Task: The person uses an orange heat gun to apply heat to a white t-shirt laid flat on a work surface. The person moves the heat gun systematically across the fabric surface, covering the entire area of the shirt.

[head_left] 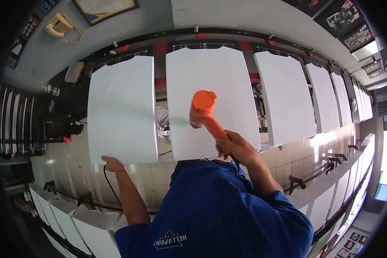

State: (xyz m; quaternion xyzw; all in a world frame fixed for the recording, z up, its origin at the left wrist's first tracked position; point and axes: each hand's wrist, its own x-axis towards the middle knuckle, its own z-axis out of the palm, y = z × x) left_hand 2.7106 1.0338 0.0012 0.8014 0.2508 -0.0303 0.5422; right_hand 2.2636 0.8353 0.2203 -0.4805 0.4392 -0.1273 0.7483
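My right hand (236, 147) is wrapped round the handle of an orange hair dryer (205, 101), held over the middle white-covered board (210, 71). The dryer's dark nozzle points down at that white surface, a little above it. At the near left corner of the board to the left (122, 99), my left hand (112, 164) is closed, with a black cord (111, 185) hanging from it. The hand is at the board's near edge; whether it also grips the board is hard to see. More cord shows below the dryer's handle, partly behind my right wrist.
Further white boards (284, 94) run in a row to the right on a dark frame. Another row (94, 223) stands behind me, with metal brackets (297, 182) along it. A telephone (59, 25) hangs on the wall; a bottle (50, 89) stands at the left.
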